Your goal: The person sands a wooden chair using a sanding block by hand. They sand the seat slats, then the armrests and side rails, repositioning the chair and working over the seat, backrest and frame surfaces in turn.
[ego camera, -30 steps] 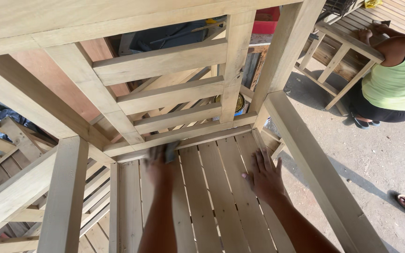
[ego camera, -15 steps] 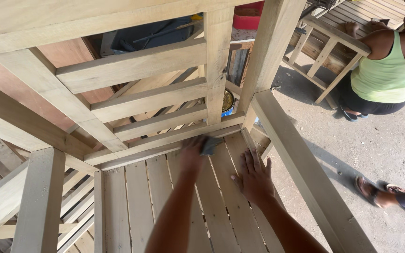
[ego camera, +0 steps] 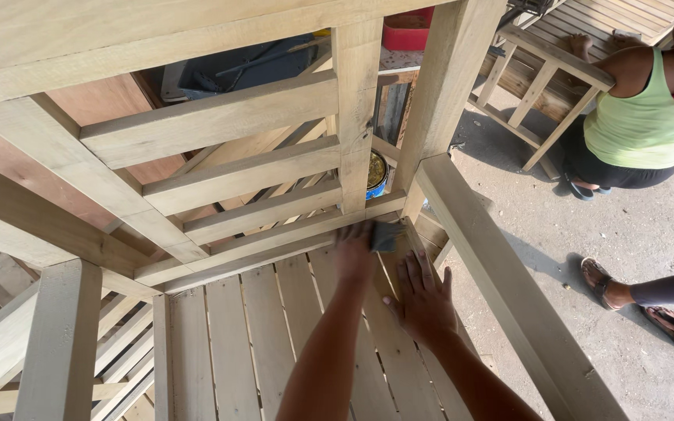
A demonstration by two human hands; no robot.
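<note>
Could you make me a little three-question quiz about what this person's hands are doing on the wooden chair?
1. True or false: the left hand presses a dark sanding pad against the seat slats.
2. Where does the right hand rest? A) flat on the slats B) on the armrest C) in the air
3. What round thing shows through the chair back near the pad?

Key: 1 true; 2 A; 3 a paint tin.

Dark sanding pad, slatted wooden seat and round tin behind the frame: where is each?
dark sanding pad [ego camera: 384,235], head view, on its exposed right half beside the left hand.
slatted wooden seat [ego camera: 263,335], head view, on a bare middle slat.
round tin [ego camera: 376,173], head view, on its lid.
</note>
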